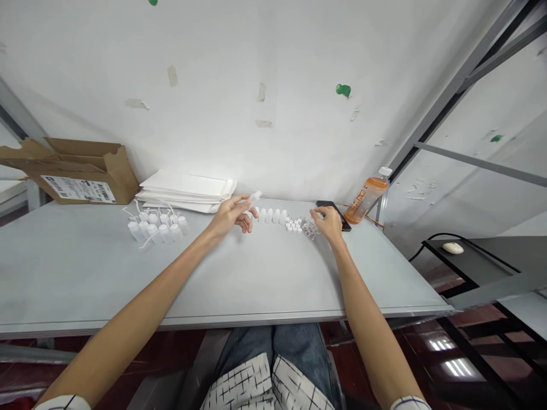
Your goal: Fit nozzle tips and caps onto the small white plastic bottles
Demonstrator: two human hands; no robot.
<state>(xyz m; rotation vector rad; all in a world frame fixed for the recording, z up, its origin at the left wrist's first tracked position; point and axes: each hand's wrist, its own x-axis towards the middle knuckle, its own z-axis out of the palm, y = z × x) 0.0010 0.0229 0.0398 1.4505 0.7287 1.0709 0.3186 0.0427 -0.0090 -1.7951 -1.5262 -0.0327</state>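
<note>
My left hand (234,215) pinches a small translucent white plastic bottle (255,198) between thumb and fingers, raised just above the table. A row of similar small bottles (269,216) stands upright to its right. Beyond that row lies a cluster of small white caps (293,225). Over a loose pile of thin white loops (310,229), my right hand (329,222) has its thumb and fingertips drawn together; what is in them, if anything, is too small to make out. At the left stands a group of white bottles with cords or straps (157,229).
Behind the left hand lies a stack of white sheets or envelopes (183,191), with an open cardboard box (85,176) farther left. A black phone (345,223) and an orange drink bottle (367,196) are beside the right hand. A wall backs the grey table (265,279).
</note>
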